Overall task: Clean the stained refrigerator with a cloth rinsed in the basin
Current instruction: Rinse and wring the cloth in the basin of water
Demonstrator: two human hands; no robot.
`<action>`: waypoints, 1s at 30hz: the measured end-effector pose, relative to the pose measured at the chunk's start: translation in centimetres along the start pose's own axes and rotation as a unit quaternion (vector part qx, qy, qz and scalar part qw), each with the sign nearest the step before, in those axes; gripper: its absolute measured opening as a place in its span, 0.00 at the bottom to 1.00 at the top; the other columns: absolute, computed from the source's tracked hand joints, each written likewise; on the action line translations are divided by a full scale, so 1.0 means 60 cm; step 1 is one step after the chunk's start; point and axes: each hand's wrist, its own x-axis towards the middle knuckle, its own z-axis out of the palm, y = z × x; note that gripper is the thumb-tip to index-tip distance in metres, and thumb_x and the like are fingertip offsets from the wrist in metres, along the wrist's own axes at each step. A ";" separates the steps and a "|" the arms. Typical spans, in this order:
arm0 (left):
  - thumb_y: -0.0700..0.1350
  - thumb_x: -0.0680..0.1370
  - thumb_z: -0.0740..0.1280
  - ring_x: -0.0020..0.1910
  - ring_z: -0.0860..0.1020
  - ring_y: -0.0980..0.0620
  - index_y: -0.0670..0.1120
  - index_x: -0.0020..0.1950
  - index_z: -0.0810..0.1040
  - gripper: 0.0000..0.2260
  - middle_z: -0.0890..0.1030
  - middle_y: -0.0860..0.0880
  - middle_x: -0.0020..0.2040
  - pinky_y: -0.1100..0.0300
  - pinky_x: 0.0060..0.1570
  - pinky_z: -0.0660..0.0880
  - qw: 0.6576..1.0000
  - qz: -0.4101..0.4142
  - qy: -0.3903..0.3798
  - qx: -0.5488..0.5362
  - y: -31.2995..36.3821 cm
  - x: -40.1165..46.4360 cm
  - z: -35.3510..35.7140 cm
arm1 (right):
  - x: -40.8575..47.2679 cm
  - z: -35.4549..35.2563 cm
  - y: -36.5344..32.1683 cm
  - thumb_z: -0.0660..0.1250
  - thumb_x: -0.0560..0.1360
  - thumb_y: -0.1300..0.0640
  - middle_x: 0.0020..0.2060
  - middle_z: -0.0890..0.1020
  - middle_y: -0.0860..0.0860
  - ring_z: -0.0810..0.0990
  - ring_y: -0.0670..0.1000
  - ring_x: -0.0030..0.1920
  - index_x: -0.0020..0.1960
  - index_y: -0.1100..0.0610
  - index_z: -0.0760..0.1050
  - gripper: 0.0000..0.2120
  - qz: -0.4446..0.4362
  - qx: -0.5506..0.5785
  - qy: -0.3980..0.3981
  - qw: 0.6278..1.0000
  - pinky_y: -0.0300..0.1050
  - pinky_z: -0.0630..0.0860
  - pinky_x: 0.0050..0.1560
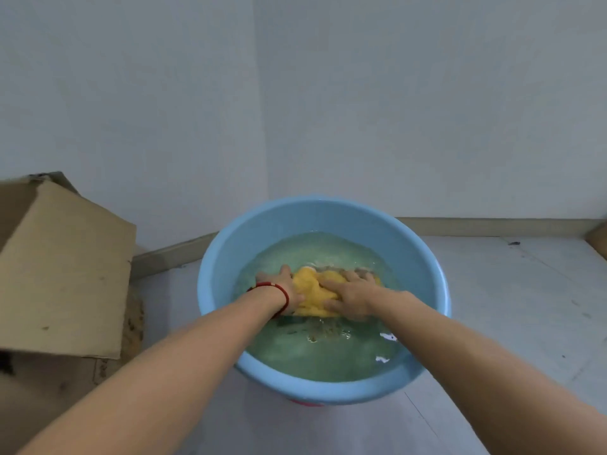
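Two bare forearms reach in from the near edge toward a blue basin (226, 257) that stands on a pale floor (512, 310). On the left side, the left hand (284, 290) wears a red string bracelet (279, 290) at the wrist and grips the left end of a yellow cloth (312, 295), its fingers curled round the bunched fabric at the waterline. From the right, the right hand (353, 295) lies over the other end of the cloth, fingers bent down across it and holding it. Between the two hands the cloth is bunched up and partly out of the water (322, 356), near the middle of the basin.

Greenish, rippled water fills the basin to well below the rim, with dark specks just nearer than the hands. Grey-white walls (394, 93) meet in a corner behind the basin, and a tan skirting board (492, 226) runs along their foot. At the left, a brown cardboard box (65, 264) with a raised flap sits near the basin, not touching it.

Fingertips of both hands are hidden in the cloth and the water. Under the near side of the basin a red strip shows, too little of it to identify. Part of the cardboard box is cut off by the left edge.
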 end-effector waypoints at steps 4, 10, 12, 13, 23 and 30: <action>0.50 0.80 0.65 0.67 0.75 0.41 0.47 0.73 0.68 0.22 0.76 0.44 0.68 0.46 0.62 0.76 0.994 -0.048 0.070 0.064 0.008 -0.007 0.019 | -0.004 -0.020 0.012 0.67 0.78 0.54 0.76 0.56 0.52 0.55 0.66 0.76 0.76 0.34 0.56 0.34 0.050 -0.025 0.031 0.998 0.71 0.67 0.70; 0.72 0.67 0.65 0.61 0.79 0.39 0.50 0.72 0.70 0.40 0.78 0.44 0.65 0.51 0.58 0.77 0.951 -0.099 0.018 -0.291 0.041 0.013 0.043 | -0.004 -0.032 -0.029 0.64 0.77 0.55 0.61 0.78 0.61 0.79 0.60 0.56 0.57 0.55 0.78 0.10 0.088 0.364 -0.022 0.927 0.56 0.79 0.64; 0.73 0.65 0.63 0.54 0.82 0.41 0.46 0.63 0.80 0.38 0.82 0.45 0.59 0.50 0.55 0.79 0.907 -0.099 -0.018 -0.410 0.056 0.025 0.045 | -0.003 -0.051 -0.036 0.63 0.78 0.57 0.39 0.81 0.60 0.78 0.54 0.29 0.46 0.61 0.74 0.07 0.104 0.591 -0.054 0.798 0.45 0.83 0.35; 0.69 0.66 0.64 0.47 0.83 0.44 0.44 0.55 0.83 0.32 0.83 0.45 0.53 0.52 0.49 0.81 0.874 -0.102 -0.065 -0.471 0.063 0.025 0.047 | 0.002 -0.052 -0.039 0.64 0.77 0.55 0.36 0.80 0.60 0.75 0.53 0.24 0.47 0.62 0.73 0.09 0.107 0.648 -0.063 0.751 0.43 0.80 0.28; 0.46 0.82 0.68 0.25 0.73 0.53 0.44 0.50 0.77 0.06 0.76 0.48 0.31 0.67 0.22 0.70 0.869 -0.131 -0.032 -0.476 0.032 -0.035 -0.001 | -0.001 -0.040 -0.012 0.63 0.81 0.41 0.65 0.77 0.58 0.75 0.61 0.66 0.67 0.54 0.74 0.22 0.103 0.061 0.146 0.982 0.55 0.72 0.59; 0.49 0.83 0.58 0.70 0.72 0.39 0.43 0.75 0.68 0.22 0.70 0.40 0.73 0.51 0.71 0.69 0.911 -0.133 0.056 -0.386 0.067 -0.034 0.023 | 0.022 -0.019 -0.078 0.57 0.80 0.54 0.75 0.65 0.65 0.64 0.67 0.74 0.75 0.54 0.66 0.24 0.175 0.290 0.076 0.938 0.62 0.64 0.74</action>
